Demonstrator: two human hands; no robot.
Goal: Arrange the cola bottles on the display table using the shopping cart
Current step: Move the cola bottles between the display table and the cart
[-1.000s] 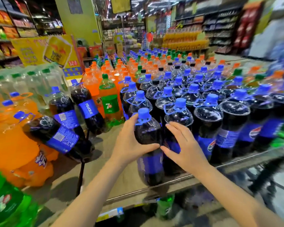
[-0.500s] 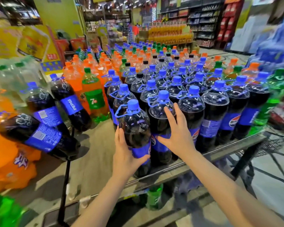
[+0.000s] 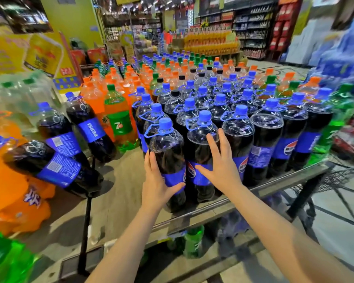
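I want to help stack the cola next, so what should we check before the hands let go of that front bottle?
1. Left hand grips the front cola bottle: ok.
2. Right hand steadies the neighbouring cola bottle, fingers flat: ok.
3. Front bottle upright: ok.
4. Bottle base fully on the display table, near its edge: cannot tell.
5. Blue cap on: ok.
6. Cola bottles lying tilted on the left need standing: not ok.
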